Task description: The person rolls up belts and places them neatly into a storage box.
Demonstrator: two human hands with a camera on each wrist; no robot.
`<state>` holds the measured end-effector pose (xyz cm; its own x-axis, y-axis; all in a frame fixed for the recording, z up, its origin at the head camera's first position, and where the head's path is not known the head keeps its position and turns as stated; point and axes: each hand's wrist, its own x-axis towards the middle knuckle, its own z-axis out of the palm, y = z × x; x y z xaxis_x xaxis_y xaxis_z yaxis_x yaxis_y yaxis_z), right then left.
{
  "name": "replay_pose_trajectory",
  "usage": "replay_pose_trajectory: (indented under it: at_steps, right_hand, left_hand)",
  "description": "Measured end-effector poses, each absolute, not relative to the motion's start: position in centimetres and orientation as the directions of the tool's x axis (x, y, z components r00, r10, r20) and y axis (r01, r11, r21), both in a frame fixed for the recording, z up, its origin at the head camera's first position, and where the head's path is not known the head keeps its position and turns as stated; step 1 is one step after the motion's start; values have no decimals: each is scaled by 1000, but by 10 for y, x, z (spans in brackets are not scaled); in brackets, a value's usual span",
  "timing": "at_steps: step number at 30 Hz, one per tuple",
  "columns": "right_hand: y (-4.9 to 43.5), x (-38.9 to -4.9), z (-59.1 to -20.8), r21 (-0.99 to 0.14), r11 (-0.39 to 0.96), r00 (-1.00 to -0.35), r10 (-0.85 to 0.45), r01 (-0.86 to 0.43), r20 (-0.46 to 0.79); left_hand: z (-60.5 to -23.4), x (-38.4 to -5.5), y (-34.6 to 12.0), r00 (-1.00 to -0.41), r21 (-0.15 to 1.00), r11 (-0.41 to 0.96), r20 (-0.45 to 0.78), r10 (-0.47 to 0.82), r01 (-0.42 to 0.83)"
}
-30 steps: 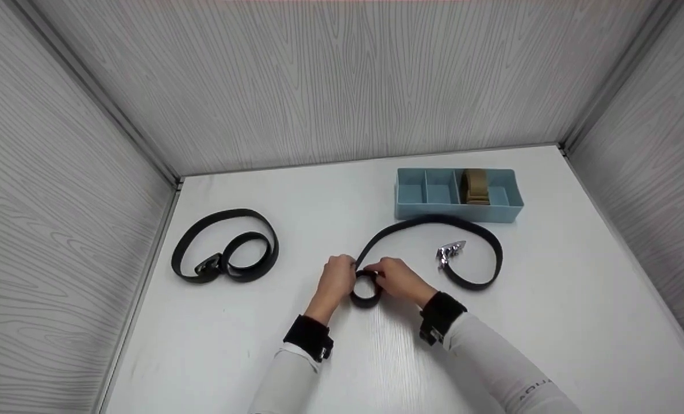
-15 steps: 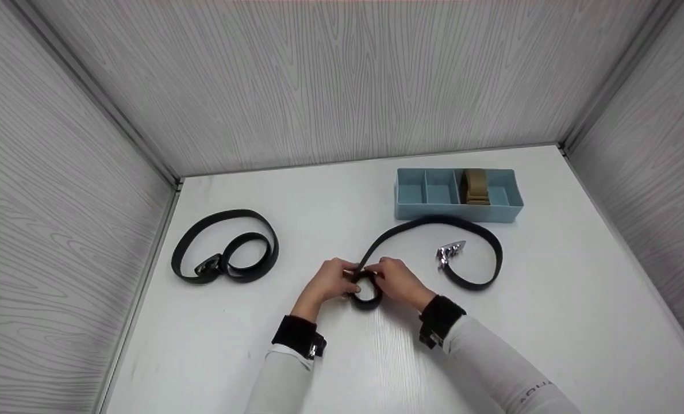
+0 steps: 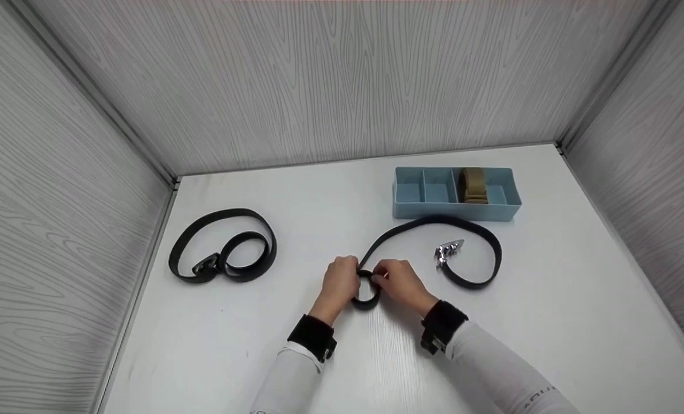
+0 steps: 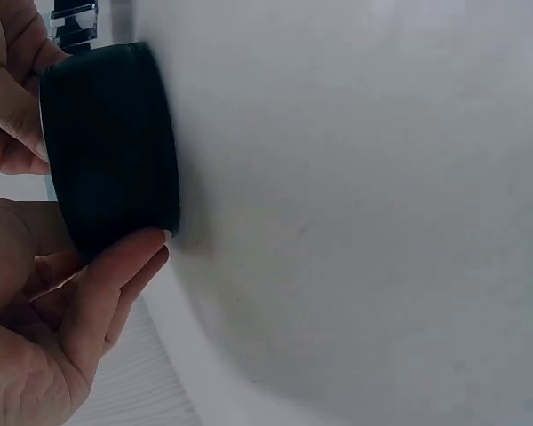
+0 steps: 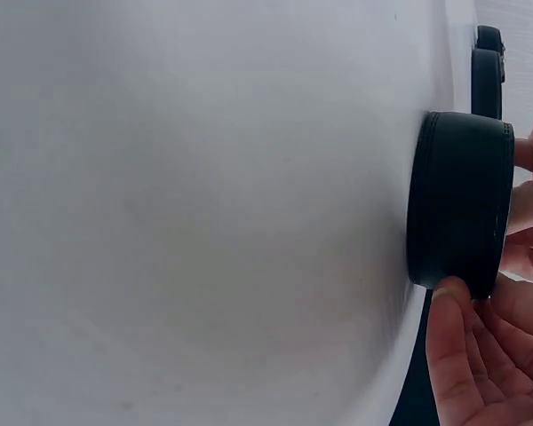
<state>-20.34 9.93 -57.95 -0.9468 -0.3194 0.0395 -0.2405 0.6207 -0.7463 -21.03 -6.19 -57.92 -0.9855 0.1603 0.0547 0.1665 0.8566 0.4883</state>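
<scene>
A black leather belt has one end rolled into a small coil [image 3: 365, 304] standing on edge on the white table. My left hand [image 3: 340, 280] grips the coil's left side; in the left wrist view its fingers [image 4: 115, 275] lie against the outside. From the right, my right hand [image 3: 400, 283] pinches the coil's upper right rim between thumb and fingers [image 5: 453, 328]. The rest of the belt [image 3: 434, 219] arcs away behind the hands and curls round on the right to a shiny silver buckle [image 3: 449, 249].
Behind the belt stands a blue divided box [image 3: 457, 211], with a rolled brown belt [image 3: 473, 185] in one compartment. Another black belt [image 3: 221, 215], loosely looped with a dark buckle [image 3: 206, 265], lies at the left. Grey panels [image 3: 330, 80] wall the table's back and sides.
My left hand shifted left with its thumb spread on the coil half a second ago, then came back round the coil's left side. The right hand stays at the rim, its fingers slightly more curled.
</scene>
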Motion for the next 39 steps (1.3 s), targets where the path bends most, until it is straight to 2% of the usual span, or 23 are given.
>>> replay_pose_trajectory:
  at_steps: [5, 10, 15, 22, 25, 28, 31, 34, 39]
  right_hand:
    - [106, -198, -578, -785, 593, -960, -281, -181, 9]
    - [105, -189, -575, -780, 617, -968, -245, -110, -57]
    - [98, -187, -575, -713, 682, -970, -241, -165, -7]
    - [94, -195, -573, -610, 746, -946, -324, -269, 21]
    - [96, -198, -574, -536, 763, -922, -377, -361, 84]
    - [99, -201, -576, -513, 764, -915, -382, -392, 131]
    - [102, -203, -576, -573, 744, -934, -336, -344, 124]
    - [104, -201, -574, -616, 749, -964, -259, -244, 68]
    - [106, -193, -570, -569, 815, -987, -156, -108, -36]
  left_hand:
    - [-580, -210, -57, -981, 399, 896, 89, 174, 195]
    - [-579, -209, -56, -980, 394, 897, 92, 177, 199]
    - [-575, -212, -57, -974, 373, 900, 61, 220, 227]
    - [-568, -214, -58, -948, 204, 927, 20, 317, 314]
    - [-568, -214, -58, -939, 145, 928, 19, 343, 342]
    - [-570, -215, -59, -935, 112, 928, 21, 354, 354]
    - [-573, -214, -59, -938, 101, 933, 26, 345, 346]
    - [-576, -213, -59, -948, 107, 942, 39, 317, 319]
    - [-580, -209, -57, -962, 146, 951, 65, 267, 274]
